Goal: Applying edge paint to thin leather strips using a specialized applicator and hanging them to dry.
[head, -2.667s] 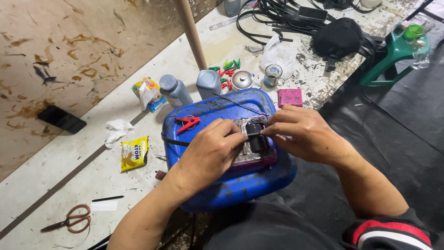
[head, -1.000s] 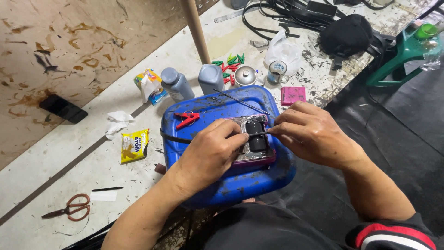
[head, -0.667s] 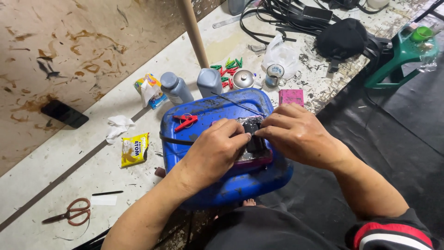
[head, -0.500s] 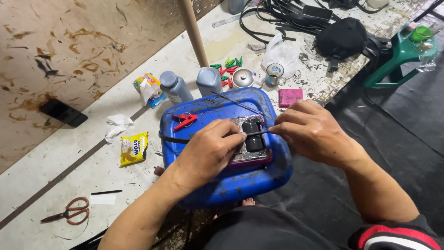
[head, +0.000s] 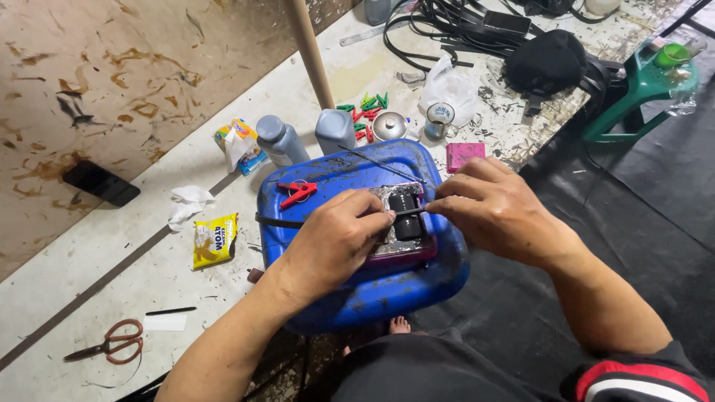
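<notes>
A blue plastic jerrycan [head: 350, 298] lies on its side in front of me as a work surface. On it rests a small flat device [head: 406, 223] with a silvery top, black parts and a maroon edge. My left hand [head: 331, 238] presses on the device's left side, its fingertips pinching a thin black strip [head: 279, 221] that runs across the can. My right hand [head: 495, 212] grips the same strip's other end over the device. A red clip [head: 298, 191] lies on the can's top left.
Two grey bottles [head: 281, 140] stand behind the can, with red and green clips [head: 365, 108], a metal tin [head: 389, 126] and a pink box [head: 465, 155]. A yellow snack packet [head: 212, 240], scissors [head: 108, 348], a black phone [head: 100, 183] and tangled cables [head: 447, 22] lie around. A wooden pole [head: 309, 52] rises behind.
My right hand lifted off the device and slid right, uncovering its black parts. Both hands now hold the thin black strip taut over it.
</notes>
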